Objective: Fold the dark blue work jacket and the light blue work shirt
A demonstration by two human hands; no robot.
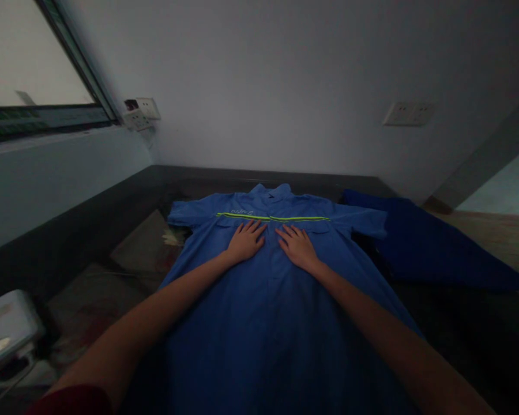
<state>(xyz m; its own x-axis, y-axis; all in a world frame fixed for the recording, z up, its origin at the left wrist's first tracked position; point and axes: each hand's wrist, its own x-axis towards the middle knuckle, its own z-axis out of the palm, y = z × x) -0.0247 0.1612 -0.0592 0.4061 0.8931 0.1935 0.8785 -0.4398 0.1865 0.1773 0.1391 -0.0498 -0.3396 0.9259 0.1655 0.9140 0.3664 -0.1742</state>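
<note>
A blue short-sleeved work shirt (268, 305) lies spread front side up, its collar toward the wall and both sleeves stretched outward. Yellow-green piping crosses its chest, with small light lettering above it on the left side. My left hand (245, 241) rests flat on the chest left of the button placket, fingers spread just below the piping. On the other side of the placket, my right hand (297, 246) also lies flat with its fingers apart. Neither hand grips the cloth.
Darker blue folded cloth (410, 242) lies at the right, partly under the shirt's sleeve. A white device (9, 328) with a cable stands at the lower left. The dark tabletop (125, 190) meets the wall, where sockets (410, 114) are mounted. A window is at upper left.
</note>
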